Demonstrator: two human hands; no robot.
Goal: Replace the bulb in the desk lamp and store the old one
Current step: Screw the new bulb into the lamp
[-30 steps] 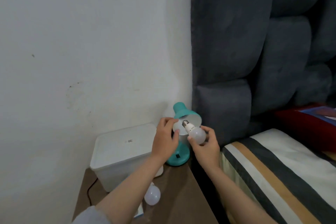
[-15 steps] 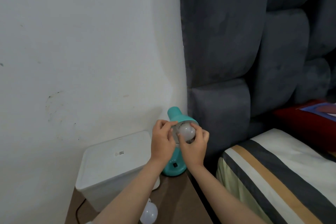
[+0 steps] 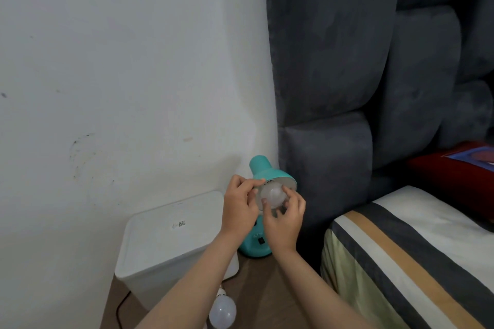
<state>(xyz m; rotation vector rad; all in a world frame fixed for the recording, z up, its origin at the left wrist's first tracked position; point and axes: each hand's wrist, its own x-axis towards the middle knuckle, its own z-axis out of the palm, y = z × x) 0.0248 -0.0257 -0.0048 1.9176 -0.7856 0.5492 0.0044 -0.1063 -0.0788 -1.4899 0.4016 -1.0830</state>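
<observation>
A small teal desk lamp (image 3: 263,167) stands on the brown nightstand (image 3: 263,288) beside the headboard. A white round bulb (image 3: 273,196) sits in the mouth of its shade, base hidden inside. My right hand (image 3: 284,218) wraps its fingers around the bulb from below. My left hand (image 3: 240,205) grips the rim of the shade on the left side. A second white bulb (image 3: 222,312) lies on the nightstand near the front edge, partly behind my left forearm.
A white lidded plastic box (image 3: 171,238) stands on the nightstand left of the lamp. A black cord (image 3: 120,307) runs along the left edge. The grey padded headboard (image 3: 361,88) and a striped bed (image 3: 414,262) lie to the right; a white wall is behind.
One second ago my right hand held the bulb outside the shade with its screw base showing. The bulb has since gone into the shade, and my fingers have shifted around it.
</observation>
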